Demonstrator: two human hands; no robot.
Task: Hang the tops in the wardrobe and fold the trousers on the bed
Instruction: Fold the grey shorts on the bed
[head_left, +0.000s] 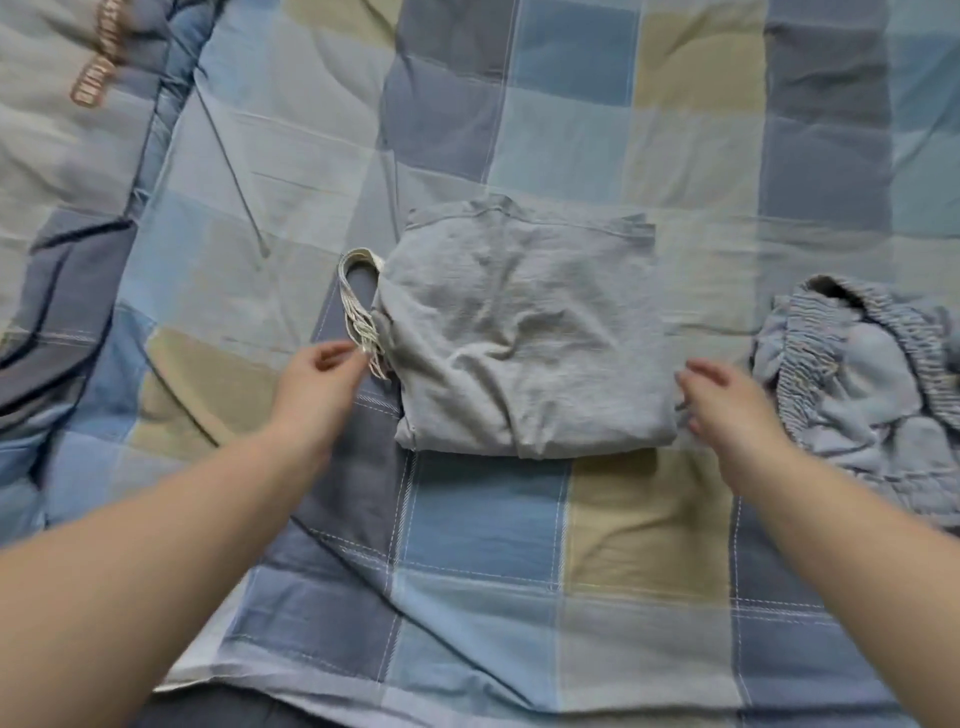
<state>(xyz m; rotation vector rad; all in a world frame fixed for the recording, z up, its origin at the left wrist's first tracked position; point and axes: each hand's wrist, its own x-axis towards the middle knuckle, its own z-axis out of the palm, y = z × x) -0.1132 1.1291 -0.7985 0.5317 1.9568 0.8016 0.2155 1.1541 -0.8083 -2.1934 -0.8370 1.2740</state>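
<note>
Two hands (322, 376) (727, 400), one folded trousers (519, 332), one crumpled pair (862, 379)

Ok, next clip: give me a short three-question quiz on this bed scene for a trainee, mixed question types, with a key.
1. True or false: the grey folded trousers lie on the checked quilt between the left hand and the right hand.
2. Multiple choice: where is the crumpled blue garment with the elastic waistband? A) left of the folded trousers B) right of the folded trousers C) on top of the folded trousers
3. Fill in: the pale drawstring sticks out from the ____ side of the folded trousers.

Key: 1 true; 2 B; 3 left.
</note>
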